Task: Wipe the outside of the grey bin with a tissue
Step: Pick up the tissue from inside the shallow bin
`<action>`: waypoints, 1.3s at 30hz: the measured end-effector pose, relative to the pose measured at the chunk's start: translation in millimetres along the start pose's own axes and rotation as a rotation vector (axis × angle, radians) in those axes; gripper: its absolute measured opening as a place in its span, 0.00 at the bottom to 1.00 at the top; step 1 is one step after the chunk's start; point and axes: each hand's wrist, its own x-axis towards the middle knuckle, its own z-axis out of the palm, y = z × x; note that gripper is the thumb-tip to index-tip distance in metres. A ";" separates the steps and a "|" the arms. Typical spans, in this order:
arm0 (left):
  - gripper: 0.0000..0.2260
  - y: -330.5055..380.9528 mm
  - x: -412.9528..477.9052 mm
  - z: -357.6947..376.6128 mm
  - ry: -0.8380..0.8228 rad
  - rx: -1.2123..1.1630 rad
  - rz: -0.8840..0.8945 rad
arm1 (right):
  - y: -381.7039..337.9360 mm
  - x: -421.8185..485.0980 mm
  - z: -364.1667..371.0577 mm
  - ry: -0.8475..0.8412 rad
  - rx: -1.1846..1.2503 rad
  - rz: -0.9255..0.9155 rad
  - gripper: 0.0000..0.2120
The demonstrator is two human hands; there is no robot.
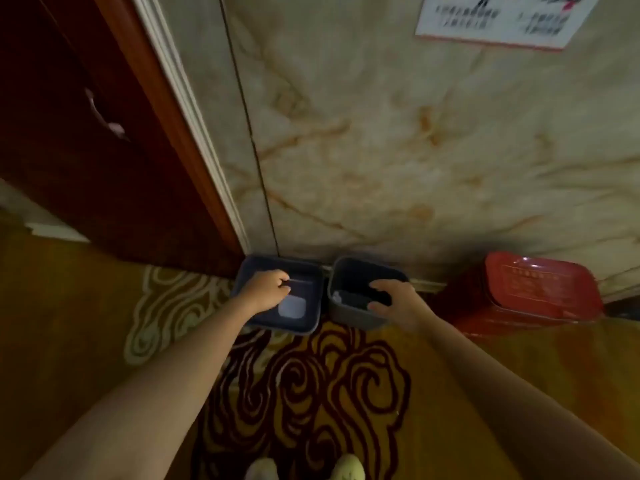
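The grey bin (353,315) stands on the carpet against the marble wall, with something dark and a small white scrap (336,297) inside. My right hand (398,301) is over its right rim, fingers spread and curved above the opening, the thumb near the front rim. To its left stands a darker blue-grey bin (304,327) with a pale square patch (292,306) at the bottom. My left hand (266,289) hangs over that bin with its fingers curled together at a thin dark line. I cannot tell whether it pinches anything. No tissue is clearly in either hand.
A red box with a lid (533,292) sits against the wall right of the grey bin. A dark wooden door (86,133) and its frame stand at the left. Patterned yellow carpet (311,393) covers the floor, and my shoes (304,469) show at the bottom edge.
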 end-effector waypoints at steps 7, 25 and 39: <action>0.21 -87.1 65.3 113.7 -0.032 -0.080 -0.235 | 44.4 82.3 114.8 -0.068 0.092 -0.065 0.14; 0.22 -304.8 360.8 318.7 0.087 0.026 -0.150 | 136.9 436.1 404.0 -0.003 -0.153 -0.084 0.20; 0.28 -330.6 500.3 359.8 0.028 0.446 0.102 | 166.5 572.8 461.1 -0.023 -0.554 -0.034 0.31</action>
